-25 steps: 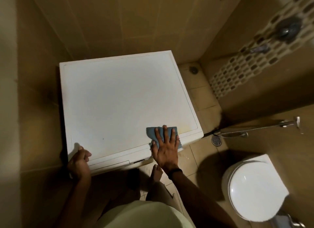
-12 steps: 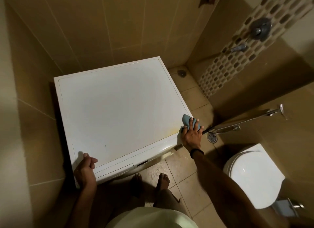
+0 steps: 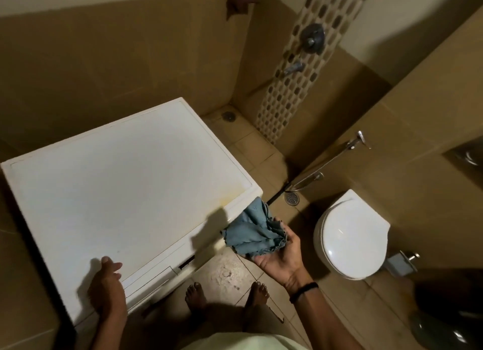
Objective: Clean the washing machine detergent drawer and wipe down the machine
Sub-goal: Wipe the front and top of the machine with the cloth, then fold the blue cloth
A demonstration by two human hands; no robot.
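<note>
The white washing machine point(image 3: 117, 182) fills the left of the view, seen from above, with a yellowish stain near its front right corner. My right hand point(image 3: 281, 255) is palm up in front of that corner, off the machine, holding a bunched blue cloth point(image 3: 254, 229). My left hand point(image 3: 105, 284) rests on the front left edge of the top, fingers loosely curled. The detergent drawer front point(image 3: 149, 279) shows as a closed panel just right of my left hand.
A white toilet point(image 3: 350, 234) with its lid down stands at the right. A floor drain point(image 3: 292, 198) and a hose sprayer point(image 3: 326, 164) lie between it and the machine. Tiled walls close in behind, and a tap point(image 3: 294, 68) is on the wall. My bare feet point(image 3: 224, 297) stand on the tile floor.
My right hand has lifted the cloth off the machine's front right corner and turned palm up in front of it. The view has swung right. My left hand stays on the front left edge.
</note>
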